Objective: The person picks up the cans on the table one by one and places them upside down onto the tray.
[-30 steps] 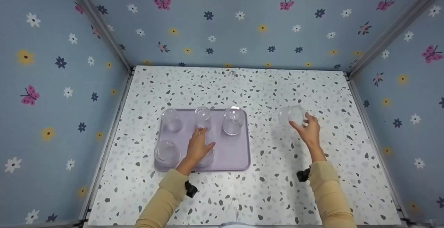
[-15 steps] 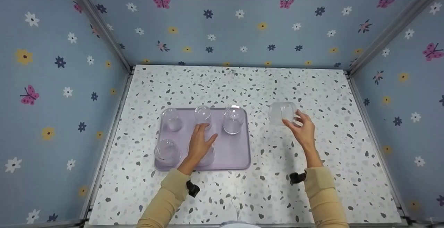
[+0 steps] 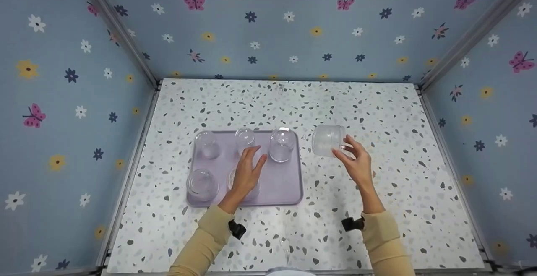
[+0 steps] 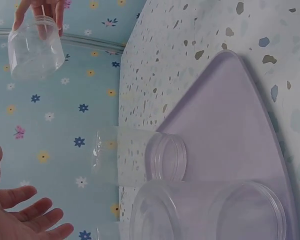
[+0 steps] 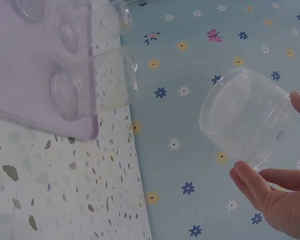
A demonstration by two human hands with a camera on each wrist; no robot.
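My right hand (image 3: 358,165) pinches a clear plastic jar (image 3: 324,141) by its rim end, between thumb and fingers. Tilted on its side, the jar is held up off the table, just right of the lilac tray (image 3: 279,190); its base points left. In the right wrist view the threaded neck of the jar (image 5: 240,120) lies toward the fingertips. Over the tray's middle hovers my left hand (image 3: 245,175), fingers spread and holding nothing. It partly covers a front clear jar (image 3: 253,193). Behind its fingertips stands a narrower clear jar (image 3: 244,136).
Other clear jars stand on the tray: one at back right (image 3: 282,145), one at back left (image 3: 207,145) and a wide one at front left (image 3: 202,185). The speckled table (image 3: 335,100) is bounded by patterned blue walls (image 3: 272,24).
My right hand has carried the jar leftward toward the tray, tipping it further onto its side. The left hand has lifted slightly and shifted right, its fingers now near the narrow back jar.
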